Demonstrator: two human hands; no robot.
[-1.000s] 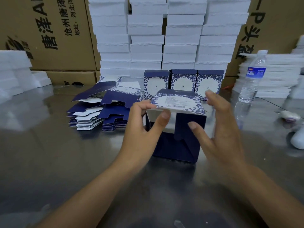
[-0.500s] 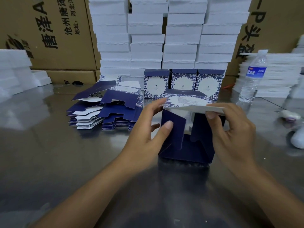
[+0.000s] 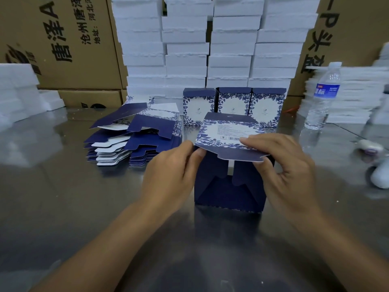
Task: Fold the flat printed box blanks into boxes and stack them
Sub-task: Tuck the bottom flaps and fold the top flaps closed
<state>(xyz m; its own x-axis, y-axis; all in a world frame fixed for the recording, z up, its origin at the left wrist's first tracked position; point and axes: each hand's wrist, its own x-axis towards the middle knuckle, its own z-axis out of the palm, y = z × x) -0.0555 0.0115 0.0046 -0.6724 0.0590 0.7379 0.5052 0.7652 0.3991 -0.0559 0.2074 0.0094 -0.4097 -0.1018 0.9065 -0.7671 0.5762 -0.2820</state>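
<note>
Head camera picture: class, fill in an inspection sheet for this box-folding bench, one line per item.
Surface: shiny metal table, reflective.
Job's things: half-folded box standing in front, printed flap raised; pile of flat blanks to its left; three finished boxes in a row behind.
Clutter: water bottle upright on the right; blurred white objects at the right edge.
Grippers: left hand pinches the flap's left corner; right hand grips its right edge.
Cables: thin dark line near the bottle, possibly a cord; cannot tell.
Surroundings: stacked white foam blocks and cardboard cartons behind.
</note>
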